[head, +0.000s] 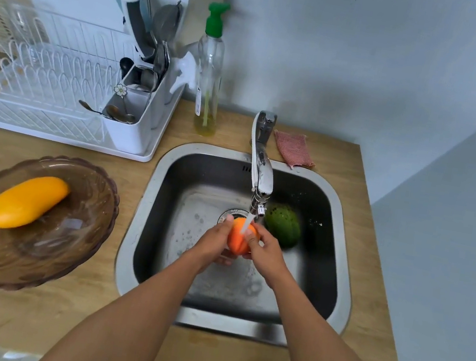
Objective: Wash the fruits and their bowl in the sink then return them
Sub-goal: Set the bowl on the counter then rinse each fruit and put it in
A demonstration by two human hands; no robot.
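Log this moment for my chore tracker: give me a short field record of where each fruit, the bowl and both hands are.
orange fruit: held under the running tap, over the sink
left hand: gripping the orange fruit's left side
right hand: gripping its right side
green fruit: lying in the sink basin, right of the stream
yellow mango: in the bowl
bowl: on the counter, left of the sink
water: flowing onto the orange fruit
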